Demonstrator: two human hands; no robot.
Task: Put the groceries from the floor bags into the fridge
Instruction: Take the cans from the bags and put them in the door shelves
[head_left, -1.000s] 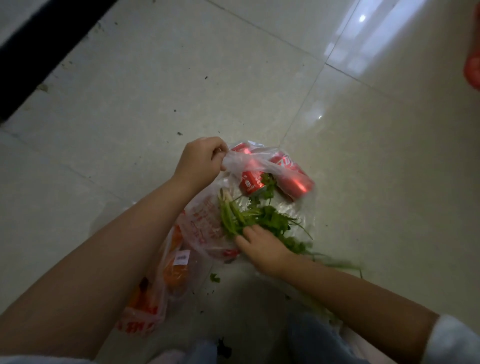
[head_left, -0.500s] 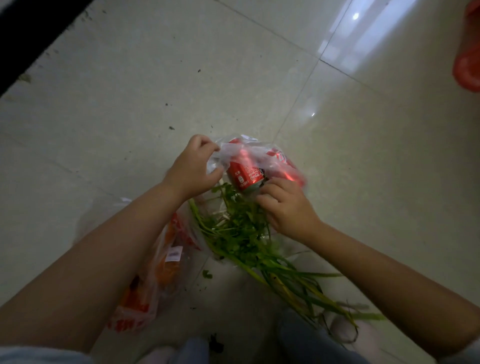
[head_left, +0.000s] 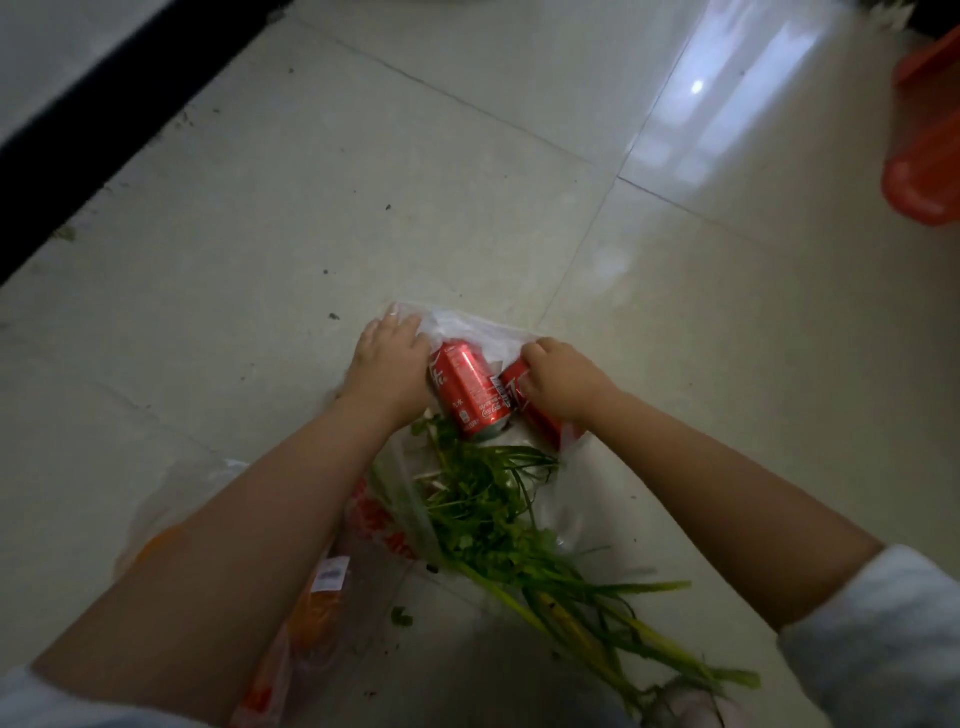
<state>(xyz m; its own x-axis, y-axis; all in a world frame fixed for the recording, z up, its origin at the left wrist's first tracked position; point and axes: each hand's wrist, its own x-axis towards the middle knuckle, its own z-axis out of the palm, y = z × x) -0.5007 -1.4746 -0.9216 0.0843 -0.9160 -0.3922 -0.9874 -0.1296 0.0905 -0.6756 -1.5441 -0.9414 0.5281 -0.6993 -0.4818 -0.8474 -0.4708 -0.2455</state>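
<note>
Cans are the target: the left hand (head_left: 387, 364) lies flat, fingers straight, pressing the clear crinkled bag (head_left: 467, 325) beside the left can (head_left: 467, 387), whose long axis runs from centre frame toward lower right. The right hand (head_left: 558, 382) curls over the right can (head_left: 524, 402), apparently gripping it. Below, leafy long-stemmed greens (head_left: 498, 519) sprawl on the glossy tiled floor (head_left: 260, 260).

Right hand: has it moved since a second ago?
Yes. The right hand left the greens and went up the frame to the far can, its fingers curled on it beside the left-hand can.
</note>
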